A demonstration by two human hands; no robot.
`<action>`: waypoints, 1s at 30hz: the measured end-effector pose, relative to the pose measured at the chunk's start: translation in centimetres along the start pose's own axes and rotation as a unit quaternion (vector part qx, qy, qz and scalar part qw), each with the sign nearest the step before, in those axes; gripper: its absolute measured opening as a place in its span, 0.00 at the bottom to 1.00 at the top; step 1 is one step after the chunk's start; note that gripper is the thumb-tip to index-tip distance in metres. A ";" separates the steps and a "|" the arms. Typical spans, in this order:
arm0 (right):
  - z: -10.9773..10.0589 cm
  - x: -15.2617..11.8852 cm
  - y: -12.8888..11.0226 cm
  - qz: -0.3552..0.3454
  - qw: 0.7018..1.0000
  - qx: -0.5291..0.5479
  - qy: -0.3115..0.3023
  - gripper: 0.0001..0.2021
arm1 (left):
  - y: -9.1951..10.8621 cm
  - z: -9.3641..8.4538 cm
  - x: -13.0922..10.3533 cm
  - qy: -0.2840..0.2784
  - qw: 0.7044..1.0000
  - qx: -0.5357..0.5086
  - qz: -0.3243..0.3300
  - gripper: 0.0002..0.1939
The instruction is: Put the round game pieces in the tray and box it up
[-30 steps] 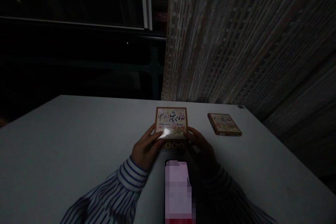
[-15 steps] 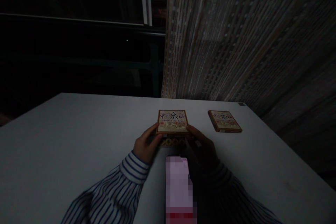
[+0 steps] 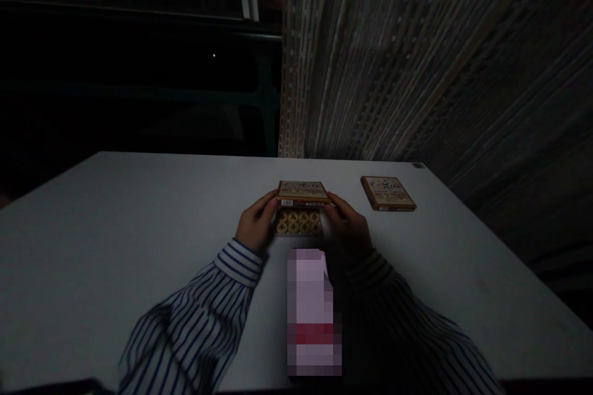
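Observation:
A small Chinese chess box lid point(image 3: 302, 191) is held between both hands above the middle of the white table point(image 3: 115, 228). My left hand point(image 3: 254, 228) grips its left edge and my right hand point(image 3: 349, 227) grips its right edge. The lid is raised and tilted away from me, and beneath it the open box point(image 3: 299, 222) shows rows of round wooden chess pieces. Both sleeves are striped. The room is dim.
A second, closed Chinese chess box point(image 3: 386, 192) lies flat at the table's back right. A phone point(image 3: 312, 311) with a lit screen lies near the front edge between my forearms. A beaded curtain point(image 3: 417, 55) hangs behind the table, beside a dark window.
The lid has tipped further up and away, uncovering the rows of round pieces in the box. Both hands have stayed on its edges. The camera view has shifted slightly.

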State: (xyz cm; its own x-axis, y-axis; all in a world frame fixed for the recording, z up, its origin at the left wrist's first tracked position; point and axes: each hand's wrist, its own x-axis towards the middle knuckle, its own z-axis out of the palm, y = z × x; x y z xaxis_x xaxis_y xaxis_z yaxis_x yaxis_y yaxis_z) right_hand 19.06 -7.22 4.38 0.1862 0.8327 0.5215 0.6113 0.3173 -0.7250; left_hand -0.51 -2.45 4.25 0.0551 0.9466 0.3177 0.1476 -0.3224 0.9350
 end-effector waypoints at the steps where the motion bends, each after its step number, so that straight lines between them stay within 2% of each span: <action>1: 0.0 0.1 0.0 0.007 1.000 0.008 0.003 0.18 | -0.1 0.0 0.2 -0.001 1.000 0.000 -0.004 0.23; 6: 0.1 0.9 -0.3 0.028 0.999 0.039 0.015 0.19 | 0.2 0.0 0.8 0.012 1.000 -0.001 -0.004 0.23; 15: 0.4 1.7 -1.5 0.020 0.999 0.047 0.015 0.19 | 0.6 -0.6 1.0 0.058 0.998 -0.015 -0.014 0.24; 30: -0.3 0.5 -1.1 0.020 0.999 0.032 0.007 0.19 | 0.9 -0.6 0.0 0.022 1.000 0.004 -0.012 0.22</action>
State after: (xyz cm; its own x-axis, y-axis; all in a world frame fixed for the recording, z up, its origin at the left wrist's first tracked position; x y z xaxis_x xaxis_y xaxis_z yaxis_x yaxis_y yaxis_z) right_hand 18.71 -7.29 5.53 0.2214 0.8387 0.4975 0.5523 0.3126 -0.7728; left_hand -1.01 -2.69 5.22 0.0079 0.9533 0.3018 0.1571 -0.2992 0.9412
